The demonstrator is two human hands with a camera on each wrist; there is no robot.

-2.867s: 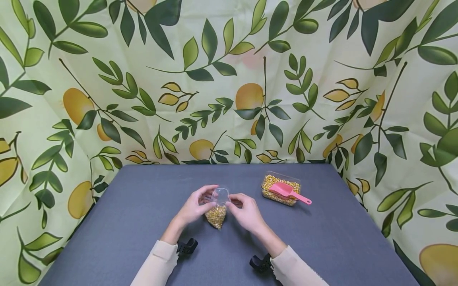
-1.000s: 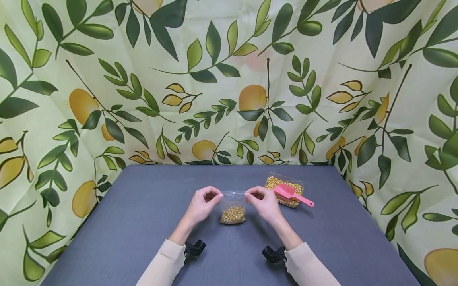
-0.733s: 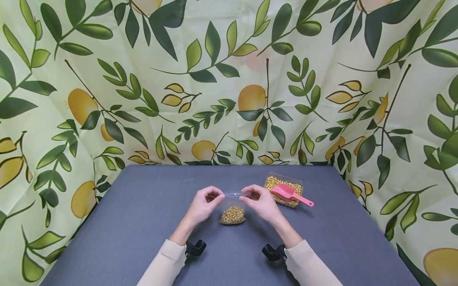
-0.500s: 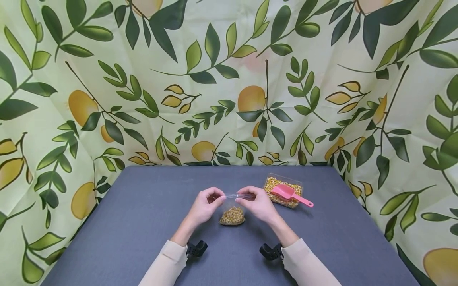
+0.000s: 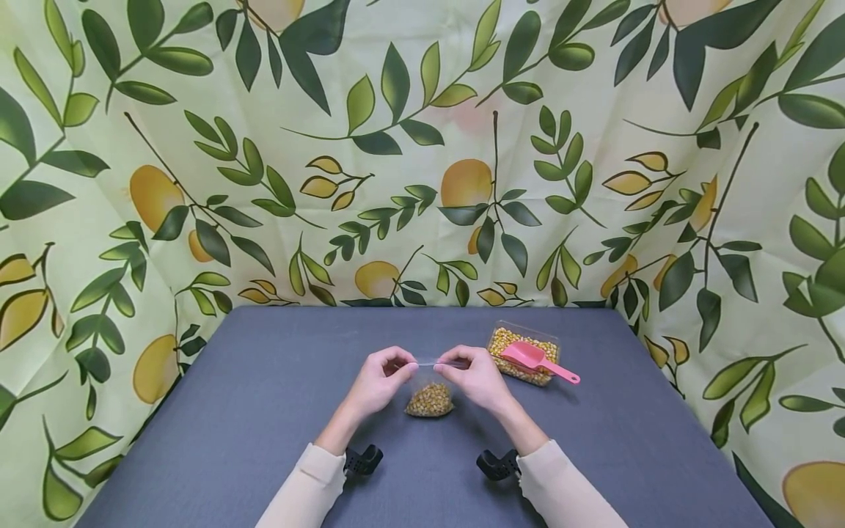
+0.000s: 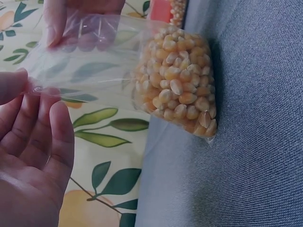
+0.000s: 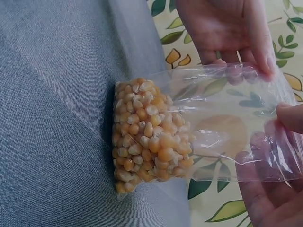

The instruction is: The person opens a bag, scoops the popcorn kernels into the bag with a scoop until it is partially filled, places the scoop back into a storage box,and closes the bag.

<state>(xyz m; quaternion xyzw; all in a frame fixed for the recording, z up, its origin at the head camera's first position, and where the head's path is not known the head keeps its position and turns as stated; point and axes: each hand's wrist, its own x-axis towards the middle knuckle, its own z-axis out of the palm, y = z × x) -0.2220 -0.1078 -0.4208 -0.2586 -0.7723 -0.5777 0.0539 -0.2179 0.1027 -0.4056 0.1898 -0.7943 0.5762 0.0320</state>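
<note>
A clear plastic zip bag (image 6: 104, 71) stands on the table with yellow corn kernels (image 7: 147, 137) filling its lower part. My left hand (image 5: 377, 381) pinches the top edge at the left, between thumb and fingertips. On the other side my right hand (image 5: 480, 378) pinches the same edge, its thumb on the near face and its fingers behind the film. Between the two thumbs only a short straight stretch of the bag's mouth shows in the head view. Both wrist views show the upper film drawn up above the kernels.
Behind my right hand stands a clear rectangular container (image 5: 498, 336) of corn kernels. A pink scoop (image 5: 524, 355) lies across it, handle sticking out over the front right. The grey table (image 5: 277, 381) ends at a leaf-patterned cloth backdrop (image 5: 409, 169).
Earlier the bag hung tilted with its mouth rounded open; now it stands upright with the top edge drawn straight. Over the last second my right hand has slid left along that edge, nearer my left.
</note>
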